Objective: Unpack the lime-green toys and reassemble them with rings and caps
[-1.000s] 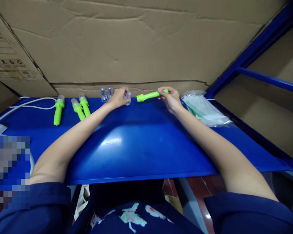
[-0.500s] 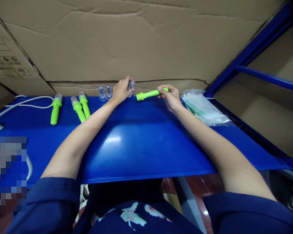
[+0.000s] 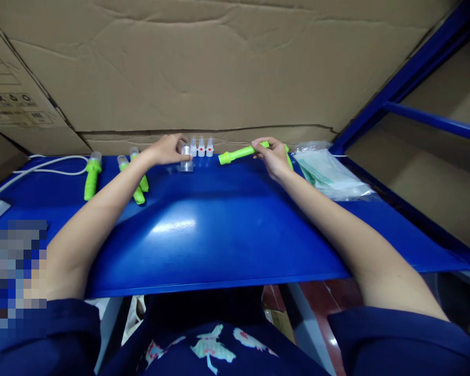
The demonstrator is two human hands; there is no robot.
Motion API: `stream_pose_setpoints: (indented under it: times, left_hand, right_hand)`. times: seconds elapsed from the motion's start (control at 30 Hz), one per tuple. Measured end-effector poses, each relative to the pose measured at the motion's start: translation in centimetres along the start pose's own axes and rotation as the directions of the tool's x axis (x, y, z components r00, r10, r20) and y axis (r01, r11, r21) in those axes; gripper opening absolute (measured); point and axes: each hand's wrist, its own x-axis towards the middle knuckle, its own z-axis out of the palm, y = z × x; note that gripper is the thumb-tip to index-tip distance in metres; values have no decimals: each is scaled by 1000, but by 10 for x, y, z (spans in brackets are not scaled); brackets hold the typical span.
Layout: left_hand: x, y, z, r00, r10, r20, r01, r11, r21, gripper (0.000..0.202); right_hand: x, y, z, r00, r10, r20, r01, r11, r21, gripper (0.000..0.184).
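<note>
My left hand (image 3: 165,149) is closed on a clear plastic cap (image 3: 187,163) at the back of the table, fingers and thumb around it. Just right of that cap stand three small white pieces with red dots (image 3: 201,150), in a row. In my right hand (image 3: 274,157) is a bright green flashlight body (image 3: 237,153), held near its right end, its threaded end pointing left. Another green part (image 3: 288,154) shows behind that hand, mostly hidden. To the left lie several green flashlights with clear caps (image 3: 91,180), some partly covered by my left forearm.
The blue table (image 3: 219,235) backs onto a cardboard wall (image 3: 219,68). A clear plastic bag with white and green contents (image 3: 332,169) lies at the right. A white cable (image 3: 58,159) runs along the left, and blue frame bars (image 3: 434,125) rise at the right.
My left hand has moved left and slightly toward me. The white pieces with red dots, hidden before, now show. The right hand still holds the flashlight body in nearly the same place.
</note>
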Motion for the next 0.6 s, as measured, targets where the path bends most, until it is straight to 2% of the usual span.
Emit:
stream_pose_setpoints:
  times: [0.17,0.27,0.33,0.4,0.47,0.6]
  left_hand:
    - [-6,-19,-28,998,-49,28,46,996,81,55]
    - [-8,-37,-47,966,-226,124,193,953,233,57]
    - [-9,-50,-52,939,-310,150,259,923,284,58]
    - [-9,-64,-50,935,-340,105,299,910,287,57]
    - [-7,-76,-43,954,-299,32,285,932,225,57]
    - [-3,-90,-29,961,-275,-33,277,952,133,79]
  right_hand:
    - [-1,-2,0,1000,-2,-19,3,1000,16,24]
    - [-2,-2,1,1000,-18,-26,18,1000,2,25]
    - [-3,-2,2,1000,-20,-18,19,999,-28,26]
    - [-4,0,3,1000,-23,0,23,998,-55,27]
    - [-5,2,4,999,-38,19,39,996,-76,29]
    - [-8,-2,3,991,-132,34,137,964,-230,32]
